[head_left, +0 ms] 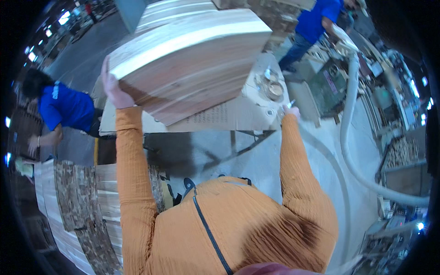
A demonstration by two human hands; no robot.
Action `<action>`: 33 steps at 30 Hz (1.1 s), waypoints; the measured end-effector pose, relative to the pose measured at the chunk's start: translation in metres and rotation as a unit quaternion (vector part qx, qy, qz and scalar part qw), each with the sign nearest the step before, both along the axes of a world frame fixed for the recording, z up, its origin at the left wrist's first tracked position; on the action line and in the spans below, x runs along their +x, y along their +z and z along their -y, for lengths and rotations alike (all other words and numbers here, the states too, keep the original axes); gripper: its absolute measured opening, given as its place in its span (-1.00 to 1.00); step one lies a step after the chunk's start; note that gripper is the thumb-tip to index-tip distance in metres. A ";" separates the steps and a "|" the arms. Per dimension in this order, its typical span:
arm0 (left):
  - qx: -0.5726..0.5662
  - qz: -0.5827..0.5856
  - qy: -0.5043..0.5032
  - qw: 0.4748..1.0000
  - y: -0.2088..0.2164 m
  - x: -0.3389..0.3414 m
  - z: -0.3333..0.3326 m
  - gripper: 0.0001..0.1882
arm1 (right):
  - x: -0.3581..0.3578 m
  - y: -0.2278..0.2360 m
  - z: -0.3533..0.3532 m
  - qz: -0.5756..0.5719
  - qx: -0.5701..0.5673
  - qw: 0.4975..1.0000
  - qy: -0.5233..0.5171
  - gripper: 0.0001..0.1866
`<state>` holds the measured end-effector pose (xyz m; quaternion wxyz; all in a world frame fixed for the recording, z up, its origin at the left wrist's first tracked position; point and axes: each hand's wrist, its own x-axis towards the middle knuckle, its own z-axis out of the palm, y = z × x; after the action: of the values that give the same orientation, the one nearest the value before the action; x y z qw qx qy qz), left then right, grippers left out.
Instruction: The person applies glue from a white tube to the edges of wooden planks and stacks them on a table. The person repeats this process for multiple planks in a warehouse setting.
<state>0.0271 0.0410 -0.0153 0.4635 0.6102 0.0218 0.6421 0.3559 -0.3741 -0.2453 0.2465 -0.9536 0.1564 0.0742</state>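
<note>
A thick wooden panel (pixel 197 68) with striped light and reddish grain is tilted up from a cardboard-covered table (pixel 252 110). My left hand (pixel 117 89) grips its left end, fingers along the edge and thumb by the lower corner. To the right, my right hand (pixel 291 111) is closed at the table's right edge around a small, thin, pale-tipped thing; its kind is too small to make out. Near that hand, on the table, sits a round container (pixel 274 90) with tan material in it and smears around it.
More wooden panels (pixel 176 11) are stacked beyond the table. Stacked boards (pixel 82 206) stand at my lower left. People in blue shirts work at the left (pixel 66 105) and far right (pixel 316 23). A pale hose (pixel 350 114) curves down beside machinery (pixel 327 87).
</note>
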 end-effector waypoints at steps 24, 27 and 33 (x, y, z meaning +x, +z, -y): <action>-0.041 -0.017 -0.009 0.999 0.020 -0.010 0.029 -0.35 | -0.135 0.379 -0.305 0.052 0.717 0.458 0.523 -0.78; -0.044 -0.014 -0.003 0.999 0.020 -0.011 0.031 -0.34 | -0.152 0.377 -0.329 0.004 0.702 0.480 0.527 -0.79; -0.058 -0.026 0.006 0.998 0.019 -0.011 0.029 -0.33 | -0.155 0.364 -0.330 0.026 0.637 0.528 0.561 -0.76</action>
<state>0.0165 0.0119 0.0034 0.4939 0.5984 0.0746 0.6264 0.2013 -0.0446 0.1182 0.6997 -0.4367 -0.5060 0.2523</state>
